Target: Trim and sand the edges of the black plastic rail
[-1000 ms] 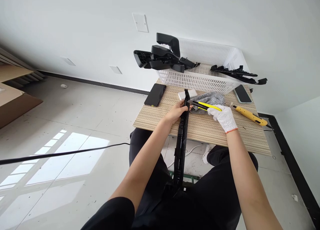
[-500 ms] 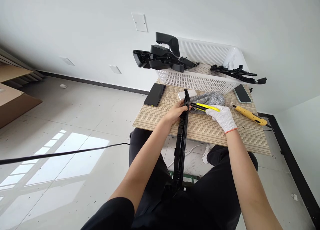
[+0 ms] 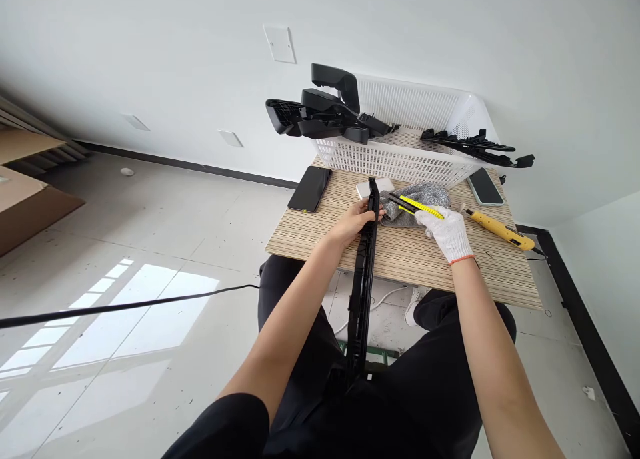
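My bare left hand (image 3: pixel 356 222) is closed around the upper part of a long black plastic trim piece (image 3: pixel 364 279). That piece slants from the table down between my legs. In a white knit glove with an orange cuff, my right hand (image 3: pixel 445 231) grips a yellow and black utility knife (image 3: pixel 420 206). The knife points left toward the trim piece, its front end apart from it and over a crumpled grey cloth (image 3: pixel 431 194). Whether its blade is out is too small to tell.
A white plastic basket (image 3: pixel 400 160) holding several black plastic parts (image 3: pixel 330 109) stands at the table's back. On the wooden table (image 3: pixel 300 236) lie a black phone (image 3: pixel 310 188), a white box-like object (image 3: pixel 383 185), another phone (image 3: pixel 485 186) and a yellow corded tool (image 3: pixel 501 230).
My right hand has drawn the utility knife a little to the right and up, away from the trim piece. My left hand and the trim piece have stayed in place.
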A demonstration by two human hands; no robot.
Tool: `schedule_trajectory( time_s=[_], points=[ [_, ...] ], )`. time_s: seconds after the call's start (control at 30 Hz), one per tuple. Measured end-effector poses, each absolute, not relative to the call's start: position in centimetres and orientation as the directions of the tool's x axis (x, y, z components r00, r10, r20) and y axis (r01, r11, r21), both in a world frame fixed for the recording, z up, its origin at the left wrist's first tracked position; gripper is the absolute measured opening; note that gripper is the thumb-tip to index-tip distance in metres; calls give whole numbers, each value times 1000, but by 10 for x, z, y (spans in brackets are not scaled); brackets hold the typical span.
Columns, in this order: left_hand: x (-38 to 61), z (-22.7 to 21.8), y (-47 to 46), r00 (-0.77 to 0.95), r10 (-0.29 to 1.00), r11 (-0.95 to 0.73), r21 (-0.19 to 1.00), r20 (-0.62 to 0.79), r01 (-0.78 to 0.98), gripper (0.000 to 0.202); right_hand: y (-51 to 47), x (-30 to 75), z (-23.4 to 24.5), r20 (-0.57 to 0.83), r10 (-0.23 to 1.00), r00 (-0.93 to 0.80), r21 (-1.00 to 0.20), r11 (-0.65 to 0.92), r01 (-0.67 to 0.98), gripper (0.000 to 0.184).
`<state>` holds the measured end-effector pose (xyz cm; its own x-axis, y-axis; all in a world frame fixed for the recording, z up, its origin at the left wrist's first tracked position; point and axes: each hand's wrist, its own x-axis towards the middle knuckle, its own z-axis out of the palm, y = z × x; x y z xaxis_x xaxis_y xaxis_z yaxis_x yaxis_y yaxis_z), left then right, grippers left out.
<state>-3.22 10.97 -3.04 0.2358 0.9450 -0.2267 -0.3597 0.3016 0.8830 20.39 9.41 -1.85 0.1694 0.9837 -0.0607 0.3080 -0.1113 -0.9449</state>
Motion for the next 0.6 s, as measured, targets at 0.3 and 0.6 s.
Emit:
schedule_trajectory(
  time_s=[0.3,0.6],
  points=[
    [-32,-13,100,236,928,371,787,-289,-492,18,94,205,-18,-41,983,176,-951,-93,295,45],
    [-37,-14,109,316,890,455,624,-327,-636,27,97,209,-27,-20,992,126,-974,-48,223,42]
  ],
)
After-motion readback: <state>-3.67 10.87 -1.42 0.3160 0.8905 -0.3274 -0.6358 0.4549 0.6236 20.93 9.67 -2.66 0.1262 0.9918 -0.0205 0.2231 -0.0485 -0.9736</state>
